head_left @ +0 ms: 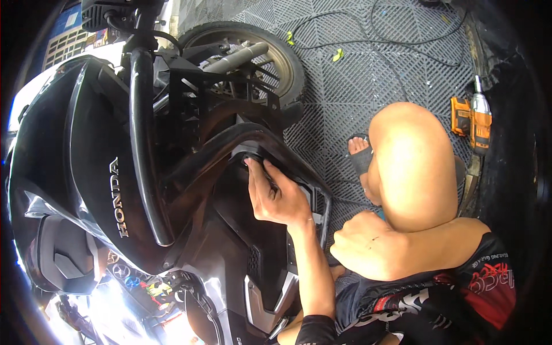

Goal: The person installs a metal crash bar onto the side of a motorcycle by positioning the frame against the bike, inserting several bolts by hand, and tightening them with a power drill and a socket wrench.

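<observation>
A black motorcycle (92,144) fills the left side. My left hand (279,198) reaches to its dark body panel (230,195). The fingers are bent, their tips pressed in below a curved black tube (253,133); whatever they pinch there is too small to make out. My right hand (368,244) is closed in a fist beside my bent knee, its back facing up. The curled fingers are mostly hidden, so any thing inside does not show. A small bit of blue appears just past that fist.
An orange and grey cordless impact wrench (474,118) lies at the right edge. A black cable (356,23) loops across the grey grid floor (333,98), with green scraps (338,55) near it. The motorcycle's spoked wheel (296,72) stands at the far side.
</observation>
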{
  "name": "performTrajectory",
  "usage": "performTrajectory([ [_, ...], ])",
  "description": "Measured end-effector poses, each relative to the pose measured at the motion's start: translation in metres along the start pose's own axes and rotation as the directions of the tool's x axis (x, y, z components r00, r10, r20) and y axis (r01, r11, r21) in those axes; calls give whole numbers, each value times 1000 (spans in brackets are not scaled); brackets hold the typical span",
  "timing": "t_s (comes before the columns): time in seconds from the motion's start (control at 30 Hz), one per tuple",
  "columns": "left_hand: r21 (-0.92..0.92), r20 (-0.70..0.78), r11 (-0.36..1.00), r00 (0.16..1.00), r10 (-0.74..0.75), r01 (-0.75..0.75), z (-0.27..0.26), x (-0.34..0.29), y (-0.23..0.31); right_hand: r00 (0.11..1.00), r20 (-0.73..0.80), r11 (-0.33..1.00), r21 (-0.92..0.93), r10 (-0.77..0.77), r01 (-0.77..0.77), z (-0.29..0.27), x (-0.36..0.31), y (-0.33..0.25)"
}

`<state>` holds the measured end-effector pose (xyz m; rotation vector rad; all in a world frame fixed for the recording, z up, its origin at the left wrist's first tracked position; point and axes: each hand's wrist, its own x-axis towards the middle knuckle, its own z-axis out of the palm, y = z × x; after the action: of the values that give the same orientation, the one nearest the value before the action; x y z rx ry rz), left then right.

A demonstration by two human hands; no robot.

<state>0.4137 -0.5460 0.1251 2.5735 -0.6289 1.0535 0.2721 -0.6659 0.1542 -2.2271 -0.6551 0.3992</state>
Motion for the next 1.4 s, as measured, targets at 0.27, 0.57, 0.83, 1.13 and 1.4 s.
performTrajectory([
  [0.27,-339,293,917,950,-110,211,-2,-27,4,999,-52,1000,15,5,-4,7,3,1],
  [0.57,-205,211,973,975,-66,110,-28,-42,-41,999,-43,999,-26,-22,21,3,5,4],
  [0.83,-254,290,861,884,-366,440,-10,-63,-37,997,73,998,-61,34,-30,-13,-7,-3],
  [1.13,-192,355,906,888,-293,376,-17,-59,-35,965,217,986,-112,147,-125,-16,-2,-16],
  [1.4,-104,169,973,967,-189,208,-7,-70,-45,988,152,999,39,-13,7,-15,-8,4],
])
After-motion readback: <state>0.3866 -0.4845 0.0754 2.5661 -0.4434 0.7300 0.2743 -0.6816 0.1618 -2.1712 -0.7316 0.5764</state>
